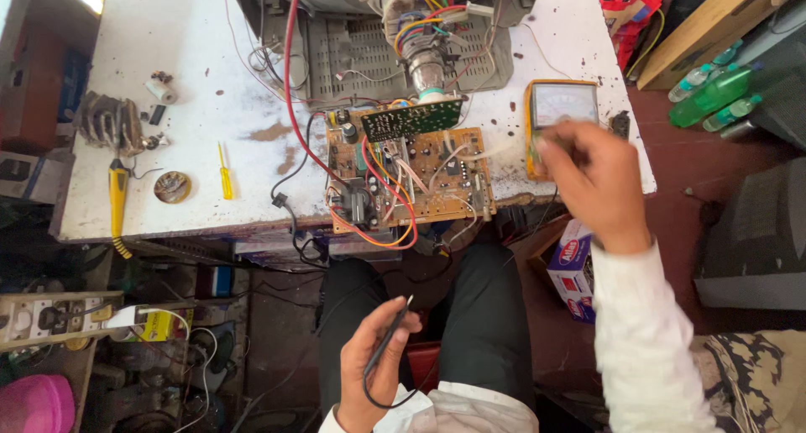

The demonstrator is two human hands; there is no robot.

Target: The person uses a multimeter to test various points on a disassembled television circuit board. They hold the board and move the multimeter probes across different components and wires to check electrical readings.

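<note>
The left hand is pinching a black test probe over the lap, grip clamped on it. The right hand is reaching to the yellow analogue multimeter — fingers blurred, grip unclear. Both are working at a stained white worktop carrying a brown circuit board — dark red floor beside.

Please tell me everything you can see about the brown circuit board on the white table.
The circuit board is a flat brown rectangle lying at the front edge of the white table, slightly overhanging it. It is crowded with small parts, and red, orange and white wires loop across it. A smaller dark green board stands along its far edge. Wires run back to the open grey television chassis behind. Neither hand touches it; the right hand is beside it, at the yellow meter.
</note>
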